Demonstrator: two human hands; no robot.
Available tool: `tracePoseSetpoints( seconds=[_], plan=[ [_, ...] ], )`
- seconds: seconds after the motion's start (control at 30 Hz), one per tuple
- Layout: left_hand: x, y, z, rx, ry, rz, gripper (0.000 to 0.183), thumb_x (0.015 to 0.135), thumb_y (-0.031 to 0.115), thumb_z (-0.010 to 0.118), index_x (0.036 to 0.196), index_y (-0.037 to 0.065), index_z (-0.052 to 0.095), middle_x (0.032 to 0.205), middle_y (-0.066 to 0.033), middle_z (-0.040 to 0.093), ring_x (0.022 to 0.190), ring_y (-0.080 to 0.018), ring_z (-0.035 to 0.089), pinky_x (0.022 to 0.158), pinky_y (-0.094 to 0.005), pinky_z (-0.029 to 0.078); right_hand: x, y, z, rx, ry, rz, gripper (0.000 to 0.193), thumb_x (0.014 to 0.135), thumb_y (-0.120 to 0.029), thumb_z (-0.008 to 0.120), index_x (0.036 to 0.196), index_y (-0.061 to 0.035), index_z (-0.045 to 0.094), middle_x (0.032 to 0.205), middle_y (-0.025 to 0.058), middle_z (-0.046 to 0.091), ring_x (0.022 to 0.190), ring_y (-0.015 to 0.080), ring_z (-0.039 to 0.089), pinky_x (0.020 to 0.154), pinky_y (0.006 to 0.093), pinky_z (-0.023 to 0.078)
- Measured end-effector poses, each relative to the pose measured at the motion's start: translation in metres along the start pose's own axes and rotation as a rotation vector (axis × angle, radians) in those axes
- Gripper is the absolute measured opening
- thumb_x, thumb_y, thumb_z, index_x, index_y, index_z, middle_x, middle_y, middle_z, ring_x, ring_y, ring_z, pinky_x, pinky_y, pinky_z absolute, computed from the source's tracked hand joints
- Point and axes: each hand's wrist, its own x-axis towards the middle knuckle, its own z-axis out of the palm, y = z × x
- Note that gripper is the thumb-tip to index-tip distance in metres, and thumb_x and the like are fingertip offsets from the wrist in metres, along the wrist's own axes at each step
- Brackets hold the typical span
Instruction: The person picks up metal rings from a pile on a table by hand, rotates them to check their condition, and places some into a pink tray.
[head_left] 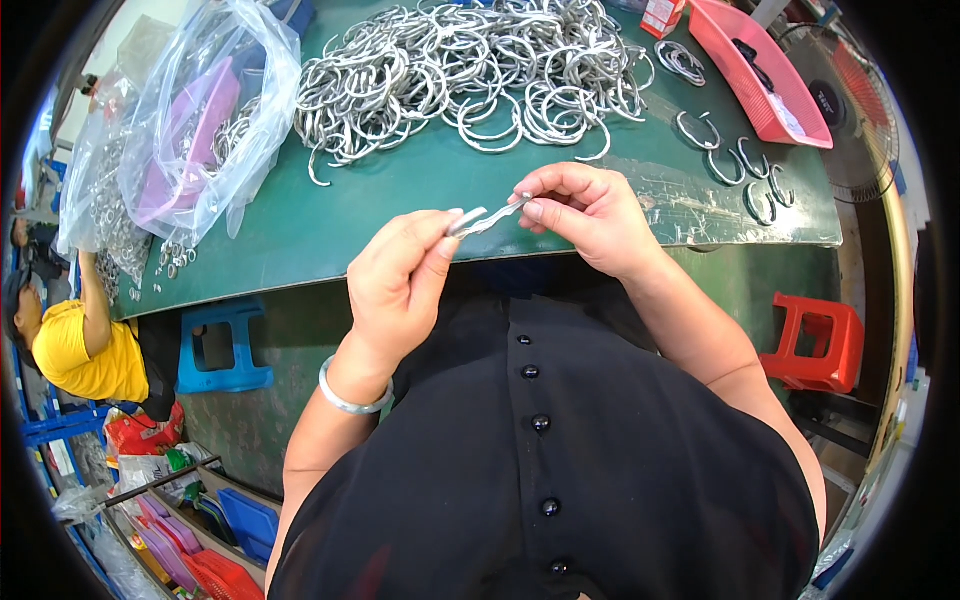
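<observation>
A silver metal piece is held level between two hands, above the near edge of the green table. The left hand pinches its left end between thumb and forefinger, knuckles up; the right hand pinches the other end with thumb tip against curled fingers. Both forearms reach in from the table's near side, elbows wide, fingertips close but apart.

Off the table's near edge, a blue stool stands to the left and a red stool by the right corner. A strip of green top shows between that edge and the heap of silver rings across the table's far middle. Several loose rings lie toward the table's right end, with a pink basket behind them; a clear plastic bag takes up its left end.
</observation>
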Motion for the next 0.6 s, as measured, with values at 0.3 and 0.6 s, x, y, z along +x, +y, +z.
tracePoseSetpoints(
  seconds=[0.3,0.6],
  plan=[
    [0.006,0.0143,-0.0009,0.229,0.002,0.274,0.018,0.075,-0.006,0.059,0.093,-0.003,0.06,0.08,-0.012,0.058,0.063,-0.0159,0.054,0.054,-0.0215,0.042,-0.0012,0.0024,-0.0016,-0.09,0.002,-0.029,0.017,0.08,-0.001,0.056,0.097,0.0015,0.059,0.084,0.0041,0.061,0.075,0.0081,0.057,0.068,0.0208,0.047],
    [0.0044,0.0065,-0.0013,0.196,0.064,0.233,0.022,0.073,-0.006,0.06,0.094,-0.001,0.061,0.08,-0.0122,0.059,0.064,-0.0196,0.057,0.057,-0.0243,0.046,-0.0046,-0.0041,0.0005,-0.141,0.027,-0.081,0.015,0.079,0.001,0.057,0.094,0.002,0.06,0.084,0.0043,0.06,0.075,0.008,0.056,0.068,0.0204,0.046]
  ],
)
